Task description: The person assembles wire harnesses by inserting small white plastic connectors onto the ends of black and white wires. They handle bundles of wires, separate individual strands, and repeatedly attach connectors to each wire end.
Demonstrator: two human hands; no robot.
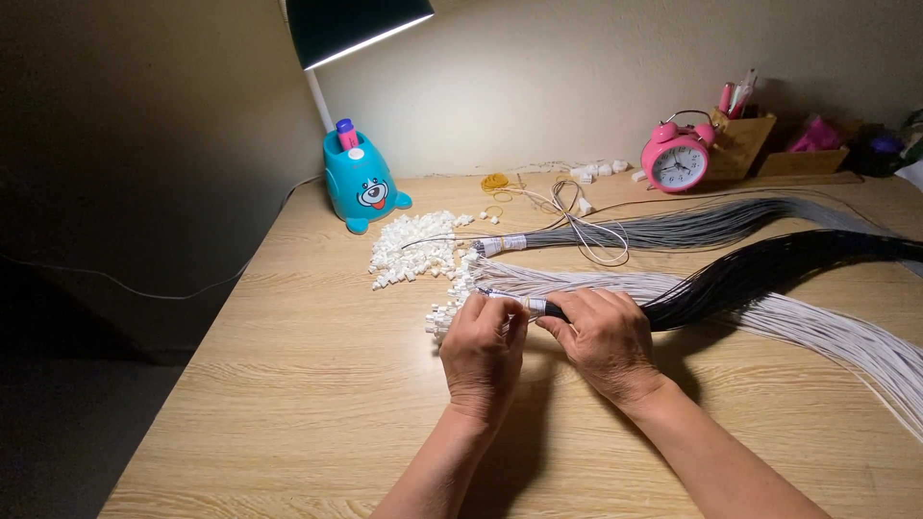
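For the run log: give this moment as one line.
left hand: at connector end of black wire bundle | right hand: gripping bundle | beside: white connectors | surface: wooden desk

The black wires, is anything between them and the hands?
No. The right hand already grips the black wires at their taped end, and the left hand touches the tip beside it. The white connectors lie farther back on the table.
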